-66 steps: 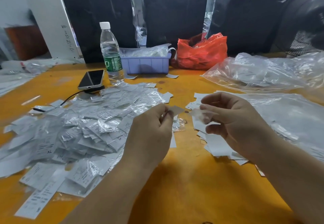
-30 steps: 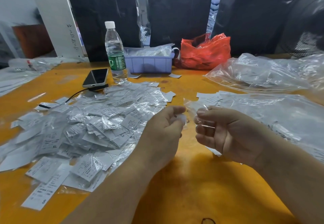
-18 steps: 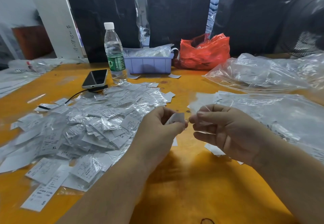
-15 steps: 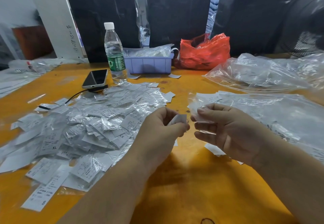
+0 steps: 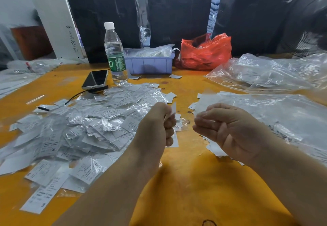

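Observation:
My left hand (image 5: 159,128) pinches a small white label (image 5: 173,109) that stands upright above its fingers. My right hand (image 5: 228,128) is a short way to the right, fingers curled round a small clear plastic sleeve (image 5: 203,115) that is hard to make out. Both hands hover over the orange table (image 5: 185,181). A big heap of white labels in clear sleeves (image 5: 79,128) covers the table to the left. More loose white labels (image 5: 212,148) lie under and behind my right hand.
A water bottle (image 5: 114,54), a phone (image 5: 95,79) with a black cable and a lilac bin (image 5: 150,63) stand at the back. A red plastic bag (image 5: 205,51) sits behind. Large clear plastic bags (image 5: 265,73) fill the right side.
My hands have drawn apart: the left hand moved left and turned the label upright, the right hand stayed with the sleeve. The view shifted slightly.

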